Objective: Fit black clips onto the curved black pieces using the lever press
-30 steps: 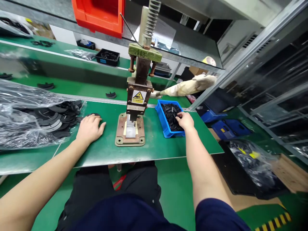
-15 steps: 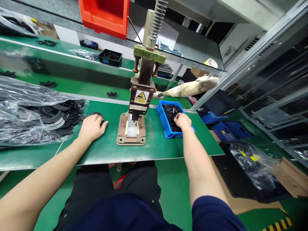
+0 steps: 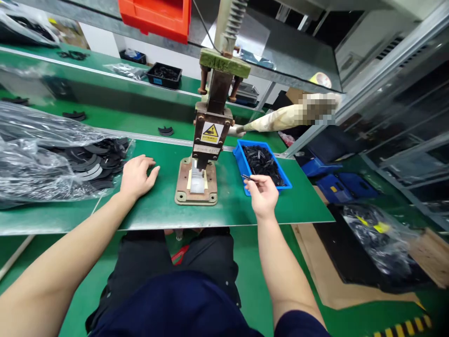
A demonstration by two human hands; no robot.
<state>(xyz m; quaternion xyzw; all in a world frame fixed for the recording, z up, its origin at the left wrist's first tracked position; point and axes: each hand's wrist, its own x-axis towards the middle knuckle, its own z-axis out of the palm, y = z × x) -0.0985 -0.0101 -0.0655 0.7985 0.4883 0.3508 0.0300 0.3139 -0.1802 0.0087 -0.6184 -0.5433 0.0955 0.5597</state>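
Observation:
My right hand (image 3: 264, 193) is closed in a pinch on a small black plastic piece (image 3: 247, 178), just over the near left rim of a blue bin (image 3: 241, 161). That bin holds many small black pieces (image 3: 261, 161). On the green bench my left hand (image 3: 138, 177) rests palm down, thumb apart, beside a heap of black curved parts (image 3: 86, 161) in a clear plastic bag (image 3: 31, 171); what lies under its fingers is hidden. Between my hands stands a hand press (image 3: 210, 135), its base plate (image 3: 182, 185) on the bench and a pale block under the ram.
The wrapped press lever (image 3: 277, 120) reaches right above the blue bin. Loose curved parts (image 3: 165, 131) lie on the green strip behind the bench. A black bin (image 3: 164, 76) sits farther back, and a red bin (image 3: 156, 21) hangs over the press. Cardboard (image 3: 322, 276) lies at lower right.
My right hand has come out of the blue bin toward me and left, with a small black piece in its fingertips. My left hand stays by the bag. The view has shifted slightly.

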